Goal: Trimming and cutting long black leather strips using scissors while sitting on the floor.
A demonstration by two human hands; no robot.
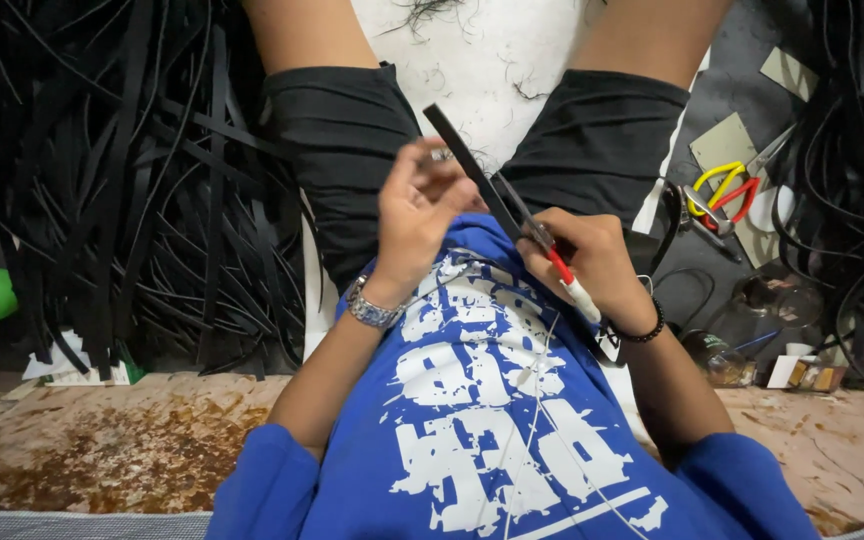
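Looking down, I see my left hand (417, 215) pinching a black strap (467, 165) that slants up over my lap, while my right hand (592, 262) grips red-and-white-handled pliers (555, 262) against it. A heap of black strips (132, 180) lies to the left, and yellow-and-red-handled scissors (720, 195) to the right.

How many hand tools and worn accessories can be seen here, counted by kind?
Red-and-white-handled cutter in right hand, on the held black rubber strip: 1
Yellow-and-red-handled scissors: 1
Silver metal wristwatch: 1
Black bead bracelet: 1
Total: 4
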